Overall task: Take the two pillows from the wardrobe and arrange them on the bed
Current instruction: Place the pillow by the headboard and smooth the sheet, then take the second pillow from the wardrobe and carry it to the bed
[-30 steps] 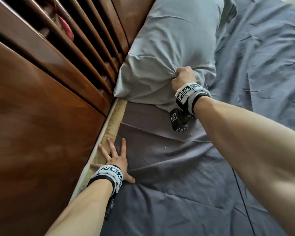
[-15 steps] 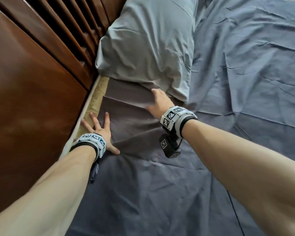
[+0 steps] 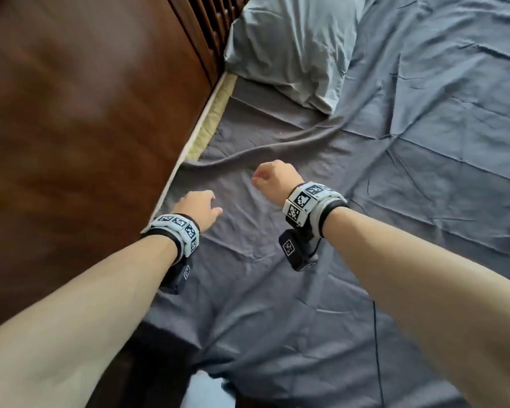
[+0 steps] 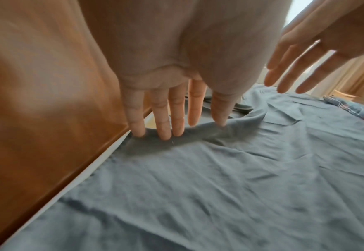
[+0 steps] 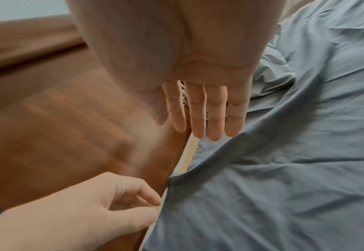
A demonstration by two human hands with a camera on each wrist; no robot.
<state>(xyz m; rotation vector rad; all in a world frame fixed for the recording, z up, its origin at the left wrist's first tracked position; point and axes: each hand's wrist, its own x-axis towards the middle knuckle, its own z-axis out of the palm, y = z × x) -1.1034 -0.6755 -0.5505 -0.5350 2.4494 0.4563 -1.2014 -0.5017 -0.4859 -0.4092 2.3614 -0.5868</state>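
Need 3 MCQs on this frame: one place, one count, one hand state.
1. Where does the pillow lie?
A. on the floor
B. on the bed by the headboard
C. in the right hand

2. How many pillows show on the bed?
A. one
B. two
C. three

3. What does the right hand hold?
A. the pillow
B. the sheet
C. nothing

Key: 1 B, it rests on the sheet against the headboard. 2 A, only one shows in the head view. 3 C, the right wrist view shows straight fingers clear of the sheet.
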